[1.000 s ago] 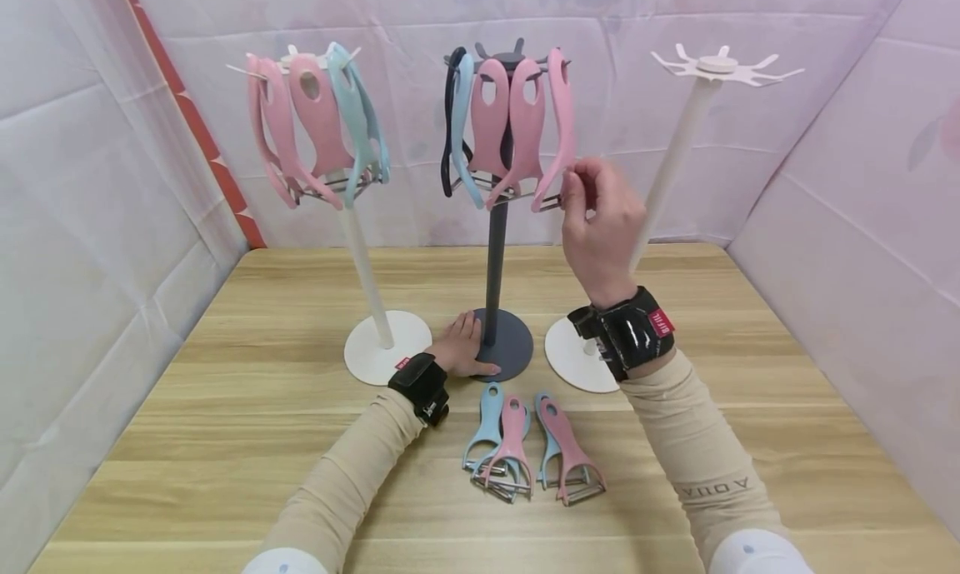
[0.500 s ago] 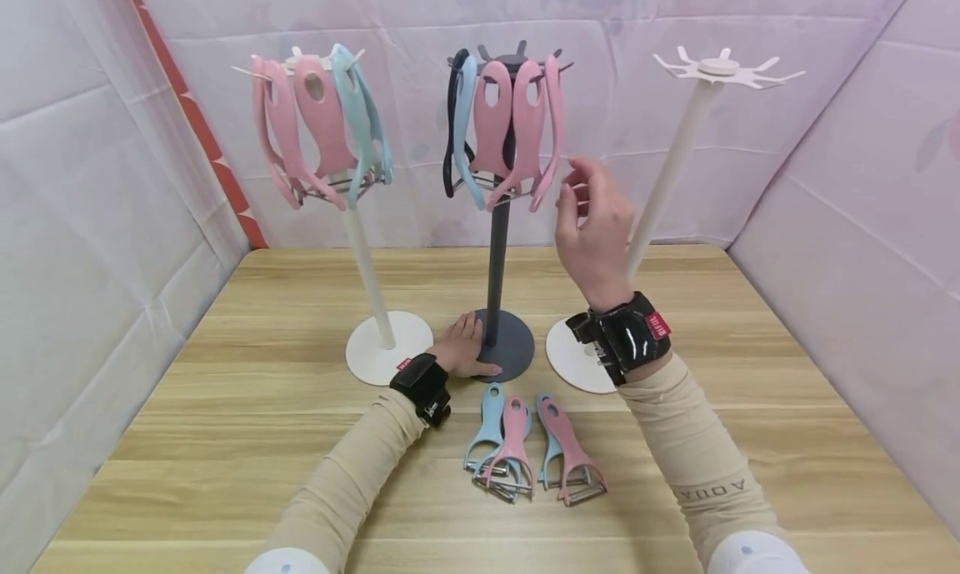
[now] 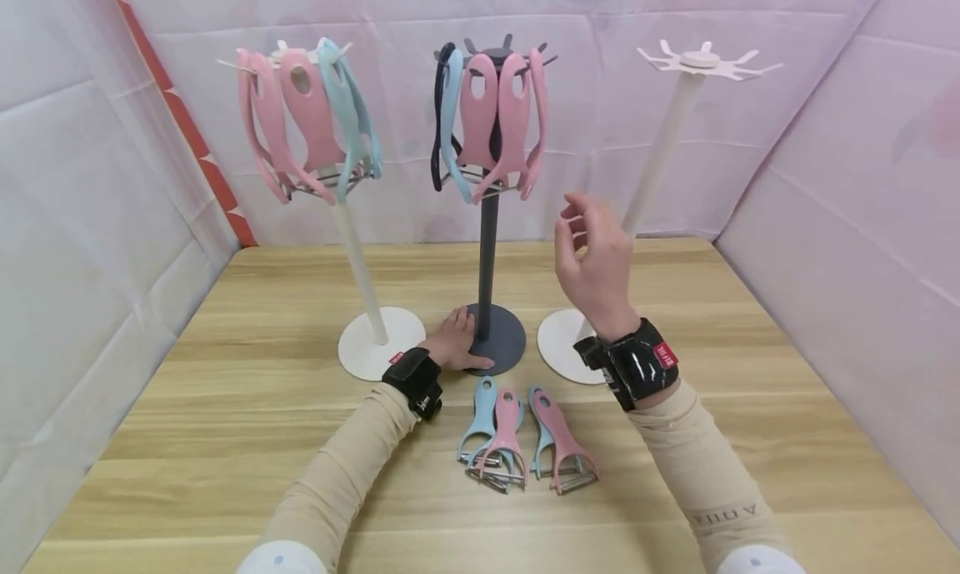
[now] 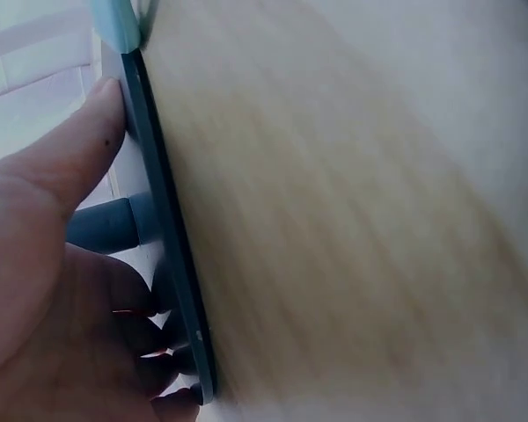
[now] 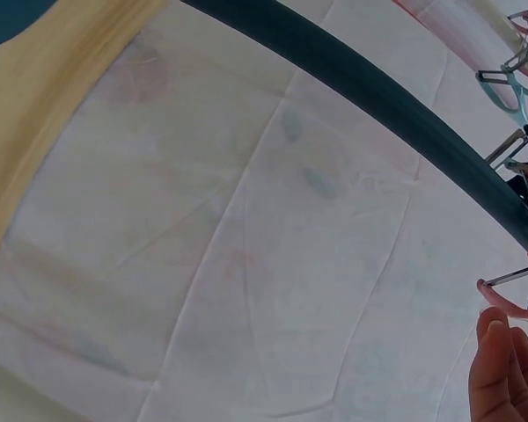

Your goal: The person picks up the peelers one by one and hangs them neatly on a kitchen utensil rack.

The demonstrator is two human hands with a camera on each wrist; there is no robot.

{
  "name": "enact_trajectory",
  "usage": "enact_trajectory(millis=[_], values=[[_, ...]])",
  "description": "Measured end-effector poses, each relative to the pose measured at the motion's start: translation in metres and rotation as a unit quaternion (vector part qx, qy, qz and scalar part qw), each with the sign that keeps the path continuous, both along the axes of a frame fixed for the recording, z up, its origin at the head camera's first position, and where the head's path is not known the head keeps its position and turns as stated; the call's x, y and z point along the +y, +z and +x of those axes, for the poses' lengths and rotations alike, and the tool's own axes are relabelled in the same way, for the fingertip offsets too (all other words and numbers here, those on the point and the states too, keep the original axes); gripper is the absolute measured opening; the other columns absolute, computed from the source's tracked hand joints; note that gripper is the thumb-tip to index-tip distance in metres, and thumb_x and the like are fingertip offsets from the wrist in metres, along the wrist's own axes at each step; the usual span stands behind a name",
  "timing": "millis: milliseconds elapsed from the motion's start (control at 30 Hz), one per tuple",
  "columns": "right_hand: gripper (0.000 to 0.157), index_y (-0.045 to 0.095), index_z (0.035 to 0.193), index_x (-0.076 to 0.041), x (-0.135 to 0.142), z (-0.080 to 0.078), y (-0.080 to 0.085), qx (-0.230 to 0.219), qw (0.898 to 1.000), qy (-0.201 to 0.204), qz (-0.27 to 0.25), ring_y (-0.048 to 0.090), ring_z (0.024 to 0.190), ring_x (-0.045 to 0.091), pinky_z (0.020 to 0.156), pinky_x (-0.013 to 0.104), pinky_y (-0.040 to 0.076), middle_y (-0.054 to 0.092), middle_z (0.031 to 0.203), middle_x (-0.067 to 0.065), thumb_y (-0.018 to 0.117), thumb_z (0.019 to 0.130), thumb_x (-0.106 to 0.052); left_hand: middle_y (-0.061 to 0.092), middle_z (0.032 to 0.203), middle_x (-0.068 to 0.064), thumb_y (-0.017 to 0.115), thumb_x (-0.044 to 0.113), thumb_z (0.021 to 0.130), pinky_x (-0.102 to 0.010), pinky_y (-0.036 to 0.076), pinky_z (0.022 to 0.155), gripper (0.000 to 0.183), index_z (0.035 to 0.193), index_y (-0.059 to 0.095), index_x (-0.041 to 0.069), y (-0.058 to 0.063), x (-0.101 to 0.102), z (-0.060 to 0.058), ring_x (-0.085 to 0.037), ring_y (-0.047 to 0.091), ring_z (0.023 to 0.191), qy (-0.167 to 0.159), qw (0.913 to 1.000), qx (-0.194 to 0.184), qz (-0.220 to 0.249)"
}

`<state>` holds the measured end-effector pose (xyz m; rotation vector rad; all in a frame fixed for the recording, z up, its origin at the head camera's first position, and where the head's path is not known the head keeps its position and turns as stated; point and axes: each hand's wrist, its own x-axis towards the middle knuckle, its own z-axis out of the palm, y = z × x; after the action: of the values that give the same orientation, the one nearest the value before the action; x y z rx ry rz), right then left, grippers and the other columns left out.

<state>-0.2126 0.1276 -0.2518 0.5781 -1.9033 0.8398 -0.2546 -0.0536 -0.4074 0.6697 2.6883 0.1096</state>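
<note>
My left hand (image 3: 452, 341) rests on the round base (image 3: 506, 341) of the dark grey stand, thumb and fingers spread on its surface beside the pole. The left wrist view shows that thumb (image 4: 92, 132) lying on the disc. My right hand (image 3: 597, 257) hovers right of the same stand, fingers loosely bent, holding nothing. On the stand's hooks hang three pink peelers, the rightmost pink peeler (image 3: 537, 120) being nearest that hand. A light blue peeler (image 3: 450, 112) and a black peeler (image 3: 439, 132) hang at the left.
A white stand (image 3: 356, 257) on the left carries several pink and blue peelers. The right white stand (image 3: 663, 149) has bare hooks. On the table (image 3: 247, 424), in front of the dark base, lie two small groups of overlapping peelers, including a pink peeler (image 3: 510, 420) and another pink peeler (image 3: 558, 432).
My right hand has let go of the rightmost pink peeler and moved down, away from the dark stand. That peeler has swung inward to hang straighter. My left hand stays on the base.
</note>
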Motion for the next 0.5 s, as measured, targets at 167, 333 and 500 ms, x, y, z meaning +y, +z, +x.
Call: enact_trajectory(millis=[167,333,500], values=[[0.022,0.058,0.103,0.012,0.011,0.009,-0.014,-0.012,0.999,0.004,0.03,0.061,0.066,0.027,0.052,0.033,0.049,0.06,0.083,0.021,0.055,0.084,0.002,0.003,0.146,-0.03,0.052,0.053,0.086,-0.039,0.012,0.11,0.092,0.14,0.014,-0.012,0.004,-0.003,0.002,-0.037,0.003,0.136,-0.005,0.9994,-0.01,0.034],[0.022,0.058,0.102,0.011,0.02,0.019,-0.026,-0.038,0.998,-0.004,0.042,0.061,0.066,0.026,0.051,0.034,0.049,0.061,0.082,0.019,0.057,0.083,0.0,0.004,0.145,-0.032,0.051,0.051,0.087,-0.041,0.013,0.109,0.091,0.139,0.014,-0.013,-0.001,-0.006,0.0,-0.039,0.004,0.135,-0.016,0.9987,-0.003,0.048],[0.02,0.059,0.1,0.009,0.031,0.029,-0.038,-0.056,0.997,-0.007,0.059,0.061,0.063,0.024,0.049,0.033,0.048,0.06,0.08,0.017,0.058,0.082,0.001,0.008,0.144,-0.034,0.052,0.045,0.089,-0.043,0.015,0.109,0.085,0.138,0.016,-0.015,0.003,-0.009,0.005,-0.041,0.008,0.135,-0.017,0.9961,0.01,0.086]])
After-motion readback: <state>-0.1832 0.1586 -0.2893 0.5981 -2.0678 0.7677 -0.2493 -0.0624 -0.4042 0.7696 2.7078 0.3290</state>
